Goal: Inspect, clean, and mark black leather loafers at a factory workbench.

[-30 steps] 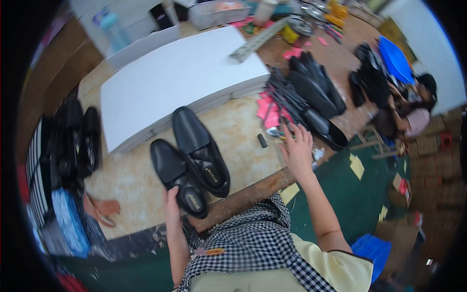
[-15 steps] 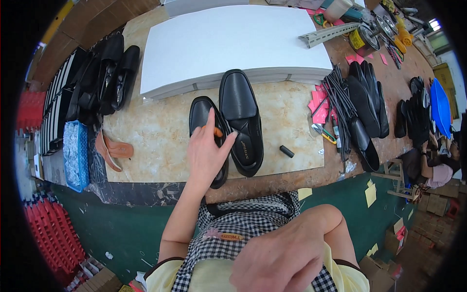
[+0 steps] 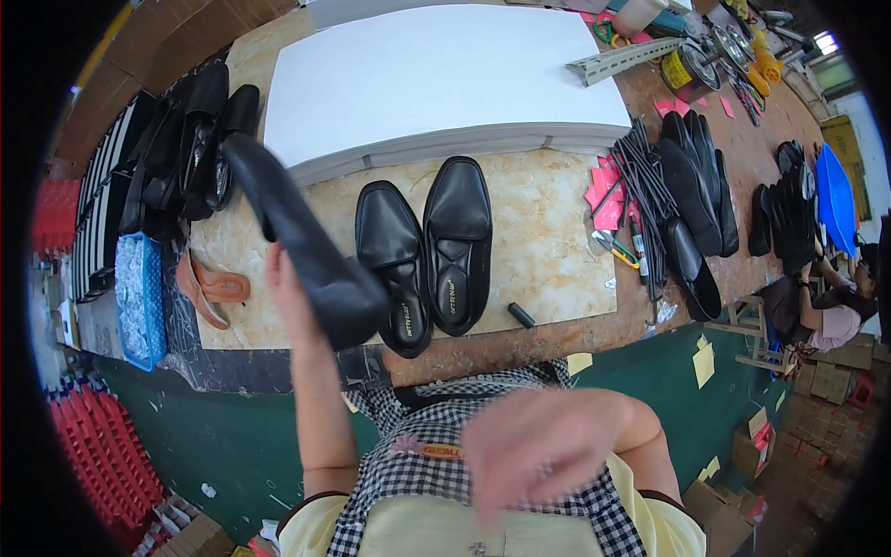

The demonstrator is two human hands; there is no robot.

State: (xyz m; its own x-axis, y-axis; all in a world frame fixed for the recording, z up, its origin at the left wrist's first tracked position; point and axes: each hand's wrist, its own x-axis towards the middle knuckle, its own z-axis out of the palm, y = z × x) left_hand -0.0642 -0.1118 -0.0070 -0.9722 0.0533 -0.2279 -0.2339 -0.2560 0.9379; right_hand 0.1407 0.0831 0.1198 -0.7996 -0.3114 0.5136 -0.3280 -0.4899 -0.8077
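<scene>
A: What are the hands doing?

B: The left hand [image 3: 295, 299] grasps a black shoe [image 3: 311, 241], its fingers partly hidden behind it. The right hand [image 3: 538, 446] is blurred, in front of the checked apron [image 3: 418, 483]; I can't tell whether it's clenched or loose.

A: Where exactly is that shoe?

B: Over the left part of the counter [image 3: 548, 209], tilted, toe toward the upper left and heel toward the lower right. The heel end is near one loafer [image 3: 389, 232]; whether they touch, I can't tell.

A: Only one loafer there?

B: No, a second loafer [image 3: 458, 241] stands just beside it. Both sit upright, toes pointing at the stack of white sheets [image 3: 436, 79]. A small black cylinder [image 3: 521, 316] lies to their right, near the counter's front edge.

A: And on the left?

B: A brown sandal [image 3: 212, 288], with a blue basket [image 3: 141, 320] next to it and dark footwear [image 3: 204, 111] grouped behind.

A: What about the far right?

B: Pink slips [image 3: 605, 200], a bundle of thin dark sticks [image 3: 640, 176], and more black shoes [image 3: 689, 176]. Farther off, a co-worker [image 3: 831, 320] sits near a blue tray [image 3: 835, 200].
</scene>
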